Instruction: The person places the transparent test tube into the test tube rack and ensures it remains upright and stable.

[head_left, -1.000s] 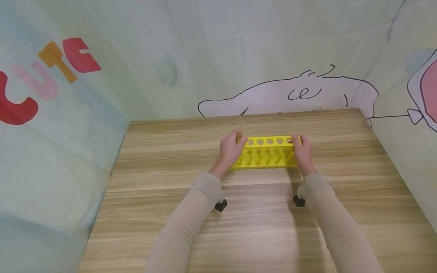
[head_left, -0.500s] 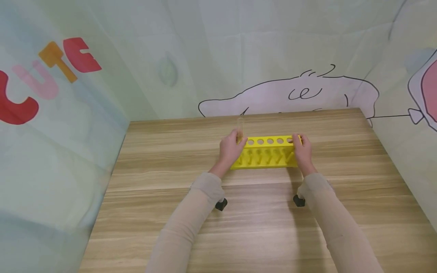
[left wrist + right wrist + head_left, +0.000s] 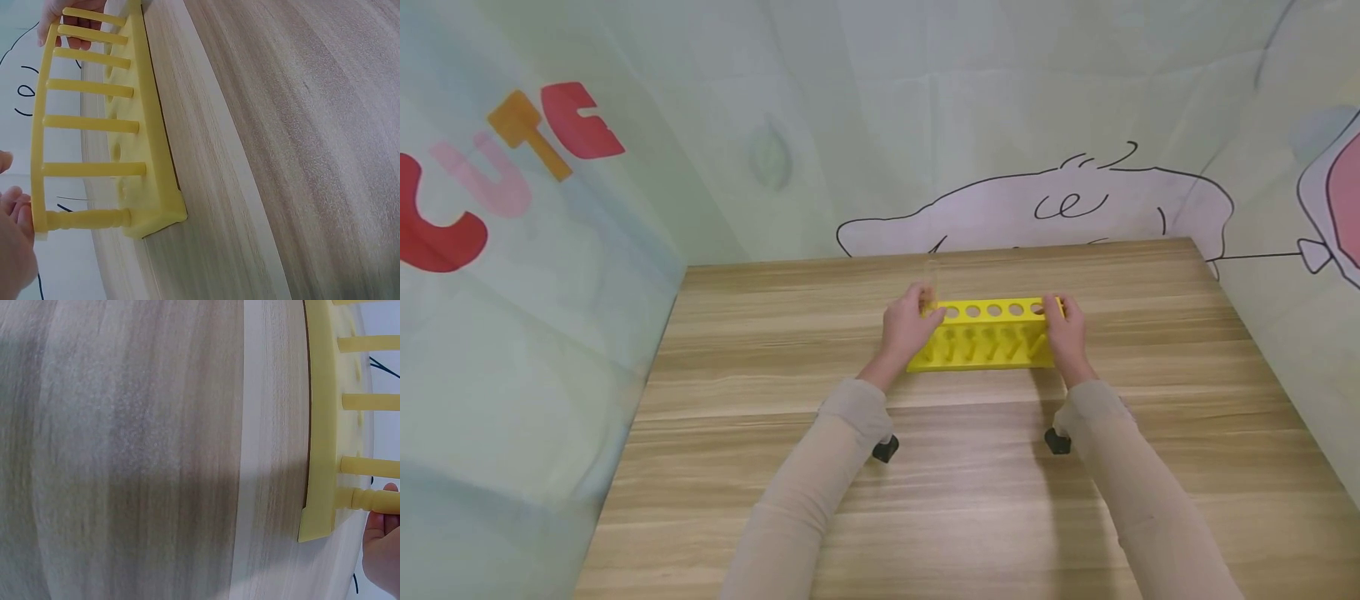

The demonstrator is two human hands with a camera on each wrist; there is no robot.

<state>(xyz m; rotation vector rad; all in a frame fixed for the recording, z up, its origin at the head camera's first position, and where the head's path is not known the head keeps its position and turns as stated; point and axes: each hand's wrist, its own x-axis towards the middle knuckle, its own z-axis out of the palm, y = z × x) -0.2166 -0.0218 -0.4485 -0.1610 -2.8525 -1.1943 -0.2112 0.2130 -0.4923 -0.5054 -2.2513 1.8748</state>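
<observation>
A yellow test tube rack (image 3: pixel 992 358) stands on the table, its row of round holes facing up. At its left end a clear test tube (image 3: pixel 933 279) rises above the top bar, faint and hard to see. My left hand (image 3: pixel 907 327) is beside that tube, thumb and fingers a little apart. In the left wrist view a gap shows between the left thumb (image 3: pixel 5 161) and the fingers (image 3: pixel 15 209) by the rack's end. My right hand (image 3: pixel 1064 330) grips the rack's right end, its fingertips partly hidden behind the end post in the right wrist view.
The wood-grain table (image 3: pixel 760 333) reaches back to a printed cloth backdrop (image 3: pixel 820 125). Small black devices (image 3: pixel 886 449) show under both cuffs. Both sleeved forearms (image 3: pixel 805 492) reach over the front of the table.
My left thumb has eased slightly away from the fingers at the tube, and the tube's top has shifted slightly right. The right hand and the rack have stayed put.
</observation>
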